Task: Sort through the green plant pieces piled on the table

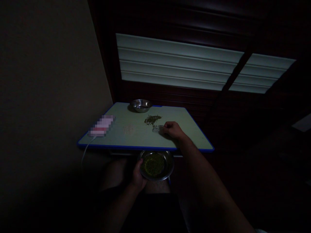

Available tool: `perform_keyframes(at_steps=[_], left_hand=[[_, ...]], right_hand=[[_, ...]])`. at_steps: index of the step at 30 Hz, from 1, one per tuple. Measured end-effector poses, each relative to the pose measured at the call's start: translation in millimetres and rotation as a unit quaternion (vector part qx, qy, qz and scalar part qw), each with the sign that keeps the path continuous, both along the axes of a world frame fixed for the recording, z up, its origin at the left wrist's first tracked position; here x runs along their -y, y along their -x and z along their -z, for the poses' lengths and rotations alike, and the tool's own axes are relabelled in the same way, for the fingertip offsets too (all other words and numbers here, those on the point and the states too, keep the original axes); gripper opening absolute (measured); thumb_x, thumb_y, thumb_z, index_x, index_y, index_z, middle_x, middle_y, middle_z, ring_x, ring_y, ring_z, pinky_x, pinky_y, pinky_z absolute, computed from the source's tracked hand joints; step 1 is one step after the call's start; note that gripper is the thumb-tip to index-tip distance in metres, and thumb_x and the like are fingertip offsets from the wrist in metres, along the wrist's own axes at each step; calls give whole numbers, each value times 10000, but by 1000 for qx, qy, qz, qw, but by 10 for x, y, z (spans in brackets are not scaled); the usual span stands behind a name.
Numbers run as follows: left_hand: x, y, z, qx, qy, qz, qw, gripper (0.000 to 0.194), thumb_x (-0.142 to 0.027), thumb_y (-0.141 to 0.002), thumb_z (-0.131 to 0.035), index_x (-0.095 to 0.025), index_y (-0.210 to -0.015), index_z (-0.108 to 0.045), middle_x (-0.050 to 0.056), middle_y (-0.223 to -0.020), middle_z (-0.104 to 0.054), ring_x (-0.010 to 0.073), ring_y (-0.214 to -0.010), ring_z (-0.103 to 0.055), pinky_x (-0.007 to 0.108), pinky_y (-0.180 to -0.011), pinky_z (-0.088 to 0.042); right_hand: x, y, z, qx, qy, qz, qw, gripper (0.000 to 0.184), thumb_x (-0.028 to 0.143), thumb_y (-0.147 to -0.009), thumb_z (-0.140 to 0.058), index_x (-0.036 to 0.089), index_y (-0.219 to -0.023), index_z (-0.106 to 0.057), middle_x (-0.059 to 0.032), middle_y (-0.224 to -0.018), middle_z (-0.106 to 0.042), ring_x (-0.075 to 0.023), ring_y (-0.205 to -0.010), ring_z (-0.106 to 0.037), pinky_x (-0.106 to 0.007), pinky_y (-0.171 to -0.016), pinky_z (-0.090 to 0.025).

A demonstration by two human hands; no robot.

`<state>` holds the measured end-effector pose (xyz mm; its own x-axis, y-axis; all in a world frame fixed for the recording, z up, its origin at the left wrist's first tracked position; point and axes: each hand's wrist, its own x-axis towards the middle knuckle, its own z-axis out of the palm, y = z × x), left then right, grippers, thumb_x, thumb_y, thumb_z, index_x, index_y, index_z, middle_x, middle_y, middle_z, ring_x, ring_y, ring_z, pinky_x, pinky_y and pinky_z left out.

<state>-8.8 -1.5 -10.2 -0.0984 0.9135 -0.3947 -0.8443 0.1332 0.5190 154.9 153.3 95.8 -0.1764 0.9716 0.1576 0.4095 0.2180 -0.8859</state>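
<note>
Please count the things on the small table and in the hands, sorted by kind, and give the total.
Steel bowls: 2, empty bowl on the table, bowl of green grains held by the left hand
Loose piles: 2, green pile, pale pile
Blurred device: 1
Total: 5

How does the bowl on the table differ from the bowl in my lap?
The far bowl looks empty; the near bowl is full of green grains. The far bowl stands untouched at the table back edge; the near bowl is held below the table by the left hand. Both are shiny metal.
</note>
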Motion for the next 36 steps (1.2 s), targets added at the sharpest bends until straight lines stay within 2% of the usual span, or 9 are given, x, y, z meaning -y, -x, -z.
perform_keyframes(at_steps=[3,10,18,27,36], left_hand=[[3,5,1,1,13,2,1000,273,-314,-761,-589,-135,-923,-717,96,-899,-754,267,-965,-671,410,-928,-484],[9,17,20,3,13,1,1000,281,-315,-756,-594,-134,-936,-713,99,-921,-751,287,-1026,-650,427,-943,-481],[5,22,29,6,11,6,1000,305,-331,-760,-591,-136,-969,-701,107,-953,-746,306,-1094,-620,453,-964,-469],[22,28,10,5,-4,1,1000,282,-329,-755,-610,-155,-955,-706,101,-933,-748,310,-1100,-618,455,-967,-466],[28,34,-7,8,-5,11,1000,288,-335,-761,-595,-159,-957,-709,98,-917,-748,311,-1075,-630,463,-958,-468]], right_hand=[[-25,17,11,-13,-24,1,1000,120,286,-583,-580,179,-594,-527,36,-518,-504,-89,-492,-417,-223,-476,-315],[-143,-39,77,5,-128,75,989,94,274,-622,-516,187,-639,-544,21,-609,-565,-115,-592,-492,-243,-591,-384],[-146,-70,76,59,-117,142,981,96,258,-625,-515,188,-653,-574,24,-608,-579,-124,-616,-510,-248,-612,-381],[-175,-69,103,37,-79,79,993,76,263,-619,-543,189,-634,-555,34,-580,-556,-111,-569,-477,-229,-548,-355],[-179,-54,93,-3,-64,64,996,90,271,-597,-543,184,-620,-544,30,-575,-546,-107,-555,-470,-228,-537,-350]])
